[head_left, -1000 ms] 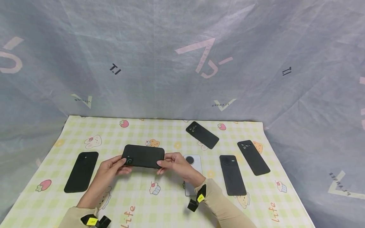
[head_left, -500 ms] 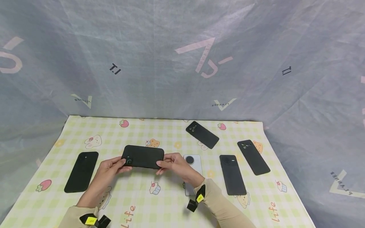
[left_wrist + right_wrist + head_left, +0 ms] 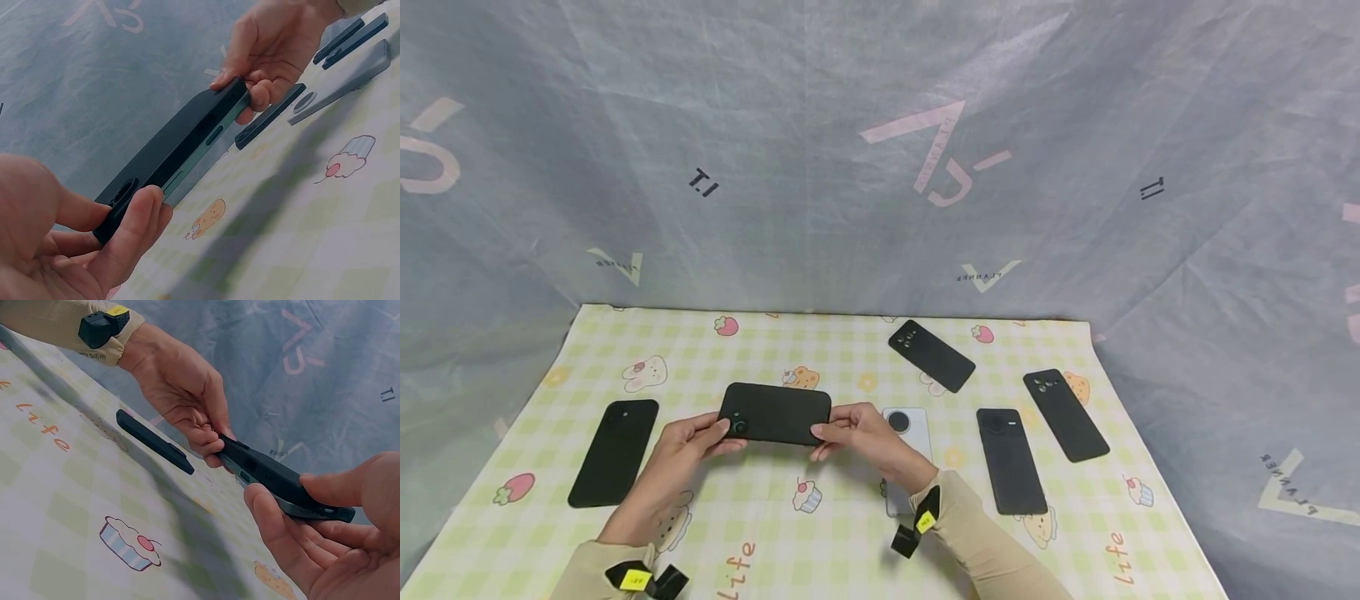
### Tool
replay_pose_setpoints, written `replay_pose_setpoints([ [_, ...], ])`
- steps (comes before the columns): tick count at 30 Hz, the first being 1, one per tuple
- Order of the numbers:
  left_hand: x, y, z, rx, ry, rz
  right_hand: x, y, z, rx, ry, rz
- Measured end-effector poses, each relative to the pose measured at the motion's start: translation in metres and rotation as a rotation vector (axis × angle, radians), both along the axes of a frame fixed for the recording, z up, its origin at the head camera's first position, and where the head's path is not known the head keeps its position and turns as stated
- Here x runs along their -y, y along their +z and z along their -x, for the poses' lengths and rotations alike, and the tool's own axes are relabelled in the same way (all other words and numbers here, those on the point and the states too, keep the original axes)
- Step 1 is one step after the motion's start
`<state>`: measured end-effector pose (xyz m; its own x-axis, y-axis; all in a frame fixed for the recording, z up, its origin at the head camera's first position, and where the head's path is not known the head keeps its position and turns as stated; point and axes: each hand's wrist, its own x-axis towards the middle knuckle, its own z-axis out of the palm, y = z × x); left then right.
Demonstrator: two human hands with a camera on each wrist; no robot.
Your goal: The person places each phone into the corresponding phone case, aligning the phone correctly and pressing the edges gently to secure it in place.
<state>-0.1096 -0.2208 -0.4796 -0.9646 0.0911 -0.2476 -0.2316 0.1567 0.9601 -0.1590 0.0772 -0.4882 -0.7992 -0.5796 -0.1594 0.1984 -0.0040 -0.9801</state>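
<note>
Above the table, a black phone case lies level, its camera end to the left. Under it is a phone whose greenish side edge shows along the case's long side in the left wrist view. The case covers the phone's back, with part of that edge outside it. My left hand pinches the camera end, thumb on top and fingers below. The opposite end is pinched by my right hand, seen from the side in the right wrist view. The phone's screen is hidden.
Left lies a black phone or case. A white phone with a round camera sits partly under my right forearm. Further right are a dark phone and a black case; another black case lies behind. A grey curtain hangs behind the table.
Both hands and the cased phone stay almost in place, with only a very slight shift downward. Everything on the table lies as before.
</note>
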Motion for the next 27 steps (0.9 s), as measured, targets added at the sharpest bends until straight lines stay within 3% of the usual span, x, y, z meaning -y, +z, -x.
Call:
replay_pose_setpoints([
  [13, 0.0023, -0.0014, 0.0008, -0.023, -0.03, -0.004, 0.0, 0.0, 0.0, 0.003, 0.001, 0.003],
  [27, 0.0017, 0.0002, 0.0013, 0.01, -0.033, 0.018, 0.0001, -0.0026, 0.0011, -0.008, 0.002, 0.008],
])
